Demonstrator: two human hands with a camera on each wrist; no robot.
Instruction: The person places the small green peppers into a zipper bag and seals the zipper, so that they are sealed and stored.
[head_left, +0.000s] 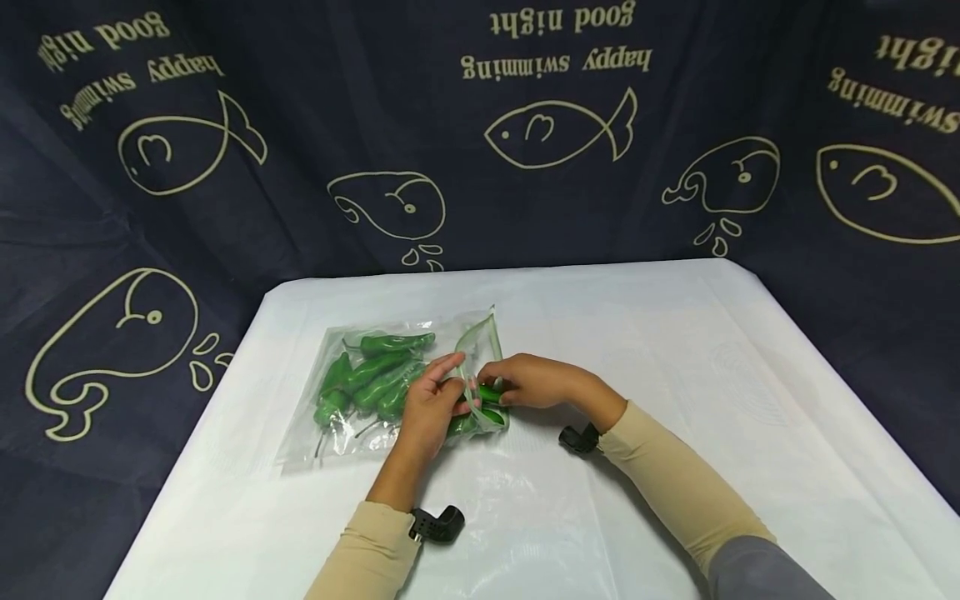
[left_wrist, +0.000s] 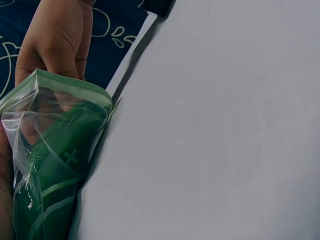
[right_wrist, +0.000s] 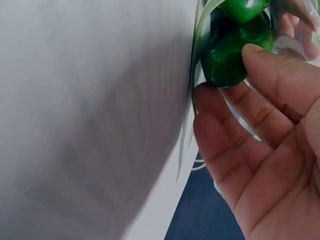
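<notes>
A clear zip bag (head_left: 300, 446) with a green rim lies on the table, its mouth toward the right. Several long green peppers (head_left: 378, 390) are inside it. My left hand (head_left: 429, 410) grips the bag beside its mouth, thumb and fingers at the edge. At the opening, my right hand (head_left: 536, 382) holds a green pepper (right_wrist: 225, 62) between thumb and fingers, partly within the bag. Another pepper (right_wrist: 244, 9) shows just beyond it in the right wrist view. Through the plastic in the left wrist view, the right fingertips look blurred behind the green rim (left_wrist: 75, 82).
A white cloth covers the table (head_left: 660, 333), which extends to the right of the bag and in front of it. Behind stands a dark curtain (head_left: 300, 75) with fish and whale drawings. Each wrist wears a black camera (head_left: 438, 525).
</notes>
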